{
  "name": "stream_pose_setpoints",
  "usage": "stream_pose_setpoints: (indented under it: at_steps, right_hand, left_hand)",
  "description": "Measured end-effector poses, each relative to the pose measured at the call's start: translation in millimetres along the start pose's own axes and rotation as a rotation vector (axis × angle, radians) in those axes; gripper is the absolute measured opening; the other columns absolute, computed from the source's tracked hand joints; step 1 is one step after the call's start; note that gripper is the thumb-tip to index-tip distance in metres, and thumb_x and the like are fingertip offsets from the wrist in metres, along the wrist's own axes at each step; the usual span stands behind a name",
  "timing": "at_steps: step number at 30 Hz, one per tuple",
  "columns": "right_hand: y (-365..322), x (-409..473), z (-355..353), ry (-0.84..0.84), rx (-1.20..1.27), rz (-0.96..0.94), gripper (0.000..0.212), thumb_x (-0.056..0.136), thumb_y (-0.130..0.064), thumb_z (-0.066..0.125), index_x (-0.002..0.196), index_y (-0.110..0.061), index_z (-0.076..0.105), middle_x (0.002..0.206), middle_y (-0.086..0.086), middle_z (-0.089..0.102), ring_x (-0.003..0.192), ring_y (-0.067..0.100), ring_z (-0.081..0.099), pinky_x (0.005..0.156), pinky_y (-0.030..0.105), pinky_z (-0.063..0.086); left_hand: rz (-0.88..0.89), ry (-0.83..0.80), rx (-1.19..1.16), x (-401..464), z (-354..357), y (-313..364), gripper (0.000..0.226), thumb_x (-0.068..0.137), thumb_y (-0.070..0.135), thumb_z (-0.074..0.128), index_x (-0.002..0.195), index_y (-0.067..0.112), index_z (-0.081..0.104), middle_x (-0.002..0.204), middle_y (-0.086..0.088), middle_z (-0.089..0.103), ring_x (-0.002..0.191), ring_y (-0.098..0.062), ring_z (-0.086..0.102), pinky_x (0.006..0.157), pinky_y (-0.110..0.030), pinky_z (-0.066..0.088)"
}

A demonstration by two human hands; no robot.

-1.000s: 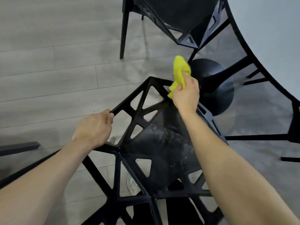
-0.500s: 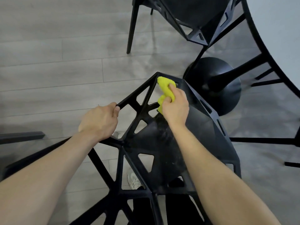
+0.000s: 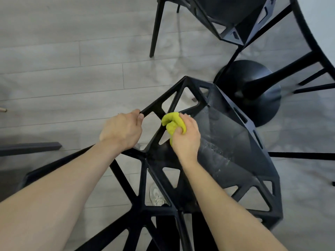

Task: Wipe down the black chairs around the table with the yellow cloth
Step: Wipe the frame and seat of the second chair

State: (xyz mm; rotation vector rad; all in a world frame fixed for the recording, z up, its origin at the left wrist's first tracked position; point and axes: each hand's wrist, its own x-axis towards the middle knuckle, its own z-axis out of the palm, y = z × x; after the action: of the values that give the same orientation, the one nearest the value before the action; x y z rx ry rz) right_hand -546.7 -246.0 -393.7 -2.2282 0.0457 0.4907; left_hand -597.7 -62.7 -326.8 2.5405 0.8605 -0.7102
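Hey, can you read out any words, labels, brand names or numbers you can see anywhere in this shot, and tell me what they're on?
None: no readable text on the black chair, the yellow cloth, the second chair, the table or the floor.

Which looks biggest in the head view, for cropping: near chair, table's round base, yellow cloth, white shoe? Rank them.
1. near chair
2. table's round base, though it lies farther from the camera
3. yellow cloth and white shoe: they look alike, and both are partly hidden

Grey plank floor [image 3: 72, 60]; black pedestal base [image 3: 253, 91]; white sneaker [image 3: 157, 195] below.
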Motion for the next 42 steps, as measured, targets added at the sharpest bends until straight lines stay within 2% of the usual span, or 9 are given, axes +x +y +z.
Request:
stream_pose_setpoints:
  at_steps: [5,8,14,20,24,27,32,40,42]
  right_hand:
    - [22,-45,41,-0.29,-0.281,-0.18,0.074,0.091,-0.003,0.058,0.159,-0.028,0.041,0.171,-0.009,0.019,0.132,0.033,0.049,0.105,0.047,0.053]
    - [53,-79,23,-0.584,-0.316,-0.261,0.073,0.087,-0.006,0.056,0.154,-0.032,0.051,0.166,-0.014,0.031,0.136,0.029,0.049,0.113,0.044,0.048]
    - [15,16,-37,0.051,-0.247,-0.113,0.056,0.094,-0.009,0.056,0.147,-0.026,0.059,0.159,-0.002,0.045,0.133,0.025,0.054,0.113,0.04,0.046]
    - [23,-29,33,-0.22,-0.684,-0.041,0.074,0.088,-0.016,0.06,0.158,-0.018,0.035,0.169,0.014,0.019,0.134,0.038,0.049,0.102,0.044,0.046]
    - [24,-105,48,-0.568,-0.503,-0.011,0.065,0.093,-0.013,0.057,0.155,-0.026,0.044,0.17,0.006,0.025,0.135,0.037,0.049,0.105,0.043,0.047]
    - [13,-64,-3,-0.293,-0.268,0.007,0.046,0.09,-0.016,0.056,0.13,-0.032,0.073,0.142,-0.007,0.063,0.121,0.024,0.065,0.104,0.035,0.052]
    - [7,10,-6,0.003,-0.293,-0.153,0.058,0.092,-0.006,0.055,0.147,-0.026,0.06,0.162,-0.007,0.042,0.128,0.029,0.055,0.105,0.044,0.05]
    - [85,-103,18,-0.653,-0.669,-0.471,0.078,0.089,-0.006,0.058,0.159,-0.032,0.039,0.159,-0.007,0.027,0.13,0.03,0.039,0.095,0.055,0.056]
    - [84,-96,0,-0.617,-0.625,-0.501,0.07,0.089,-0.006,0.057,0.154,-0.03,0.049,0.158,-0.007,0.033,0.123,0.03,0.045,0.098,0.05,0.055]
  left_hand:
    - [-0.001,0.017,0.011,3,3,-3,0.039,0.114,0.045,0.025,0.102,0.022,0.055,0.091,-0.014,0.066,0.087,-0.043,0.059,0.077,-0.048,0.05]
    - [0.006,0.005,-0.005,5,6,-6,0.043,0.108,0.053,0.02,0.099,0.027,0.053,0.086,-0.01,0.072,0.082,-0.042,0.066,0.082,-0.05,0.056]
    - [0.033,0.044,-0.037,6,8,-6,0.039,0.112,0.047,0.026,0.103,0.026,0.058,0.104,0.001,0.066,0.093,-0.038,0.064,0.085,-0.052,0.054]
    - [0.006,0.008,-0.038,7,9,-9,0.038,0.109,0.049,0.022,0.102,0.031,0.055,0.098,0.001,0.073,0.093,-0.038,0.067,0.087,-0.055,0.056]
    - [0.003,-0.014,-0.05,7,6,-8,0.043,0.102,0.054,0.016,0.1,0.033,0.054,0.099,0.003,0.074,0.096,-0.037,0.067,0.091,-0.055,0.054]
    - [-0.004,0.002,-0.05,7,7,-8,0.039,0.108,0.05,0.02,0.101,0.032,0.054,0.098,0.003,0.074,0.095,-0.037,0.067,0.093,-0.055,0.053]
    - [0.009,0.04,-0.006,10,12,-7,0.037,0.112,0.045,0.023,0.104,0.032,0.057,0.094,0.003,0.074,0.092,-0.035,0.067,0.09,-0.053,0.053]
    - [0.024,-0.007,-0.02,7,8,-5,0.039,0.111,0.048,0.023,0.11,0.029,0.057,0.103,0.001,0.074,0.099,-0.038,0.067,0.093,-0.053,0.054]
    - [0.033,-0.093,-0.12,5,1,-8,0.046,0.108,0.056,0.021,0.111,0.029,0.058,0.106,-0.001,0.074,0.097,-0.038,0.068,0.094,-0.054,0.055]
